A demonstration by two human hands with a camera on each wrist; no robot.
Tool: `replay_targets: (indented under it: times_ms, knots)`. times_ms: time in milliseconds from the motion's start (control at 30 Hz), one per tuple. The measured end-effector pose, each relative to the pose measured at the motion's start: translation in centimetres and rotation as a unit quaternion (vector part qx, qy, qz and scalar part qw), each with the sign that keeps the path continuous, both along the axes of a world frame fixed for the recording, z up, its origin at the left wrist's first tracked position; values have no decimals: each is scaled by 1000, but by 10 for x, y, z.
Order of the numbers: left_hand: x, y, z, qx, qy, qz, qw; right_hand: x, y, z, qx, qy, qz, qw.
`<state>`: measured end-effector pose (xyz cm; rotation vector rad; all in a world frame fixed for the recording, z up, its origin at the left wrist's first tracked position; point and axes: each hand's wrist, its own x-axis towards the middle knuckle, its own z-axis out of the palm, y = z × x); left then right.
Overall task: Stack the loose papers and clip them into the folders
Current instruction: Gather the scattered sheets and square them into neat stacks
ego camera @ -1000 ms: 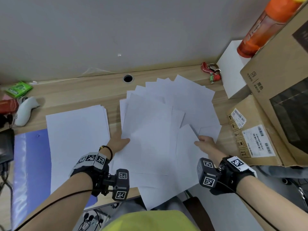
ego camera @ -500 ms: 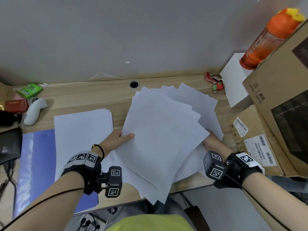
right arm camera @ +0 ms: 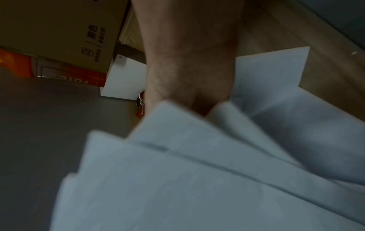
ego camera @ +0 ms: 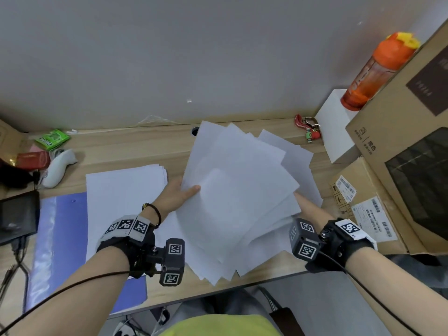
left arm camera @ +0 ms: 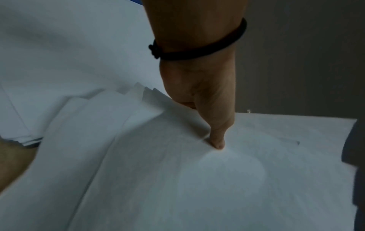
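A fanned bundle of loose white papers [ego camera: 240, 197] is held up off the wooden desk [ego camera: 135, 146], tilted, between both hands. My left hand [ego camera: 180, 194] grips its left edge, thumb on top of the sheets [left arm camera: 217, 140] and fingers hidden underneath. My right hand [ego camera: 306, 206] holds the right edge from below; its fingers are hidden under the papers [right arm camera: 197, 171]. A squared stack of white paper [ego camera: 123, 197] lies flat to the left, overlapping a blue folder [ego camera: 60, 238] at the desk's front left.
Cardboard boxes [ego camera: 397, 166] fill the right side, with an orange bottle [ego camera: 378, 69] and a white box [ego camera: 337, 127] behind. A red keychain [ego camera: 308, 128] lies near the wall. A white controller [ego camera: 59, 167], a green packet [ego camera: 52, 139] and a dark device [ego camera: 18, 217] crowd the left.
The spread sheets were gathered from the desk into one bundle and raised, tilting up toward the wall. Both hands closed in on its edges.
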<state>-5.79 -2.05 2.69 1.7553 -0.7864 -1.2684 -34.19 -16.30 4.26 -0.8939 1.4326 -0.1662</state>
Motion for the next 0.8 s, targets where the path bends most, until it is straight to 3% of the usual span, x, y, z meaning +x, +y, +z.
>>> replay_targets:
  times_ms: [33, 200, 367, 467, 667, 800]
  knots:
    - [3, 2, 1, -15, 8, 29, 999, 3, 0, -6, 23, -43, -53, 997]
    - [17, 9, 7, -62, 62, 136, 987, 24, -3, 1, 36, -182, -24, 982]
    - [20, 15, 15, -66, 88, 145, 983, 44, 12, 23, 7, -158, 137, 978]
    - [23, 20, 19, -51, 86, 125, 987, 58, 28, 36, -61, -106, 193, 974]
    - [38, 18, 54, -133, 74, 154, 976, 92, 27, 59, -143, -101, 129, 976]
    - [52, 8, 95, -210, 52, 202, 955, 116, 13, 86, -171, -178, 76, 966]
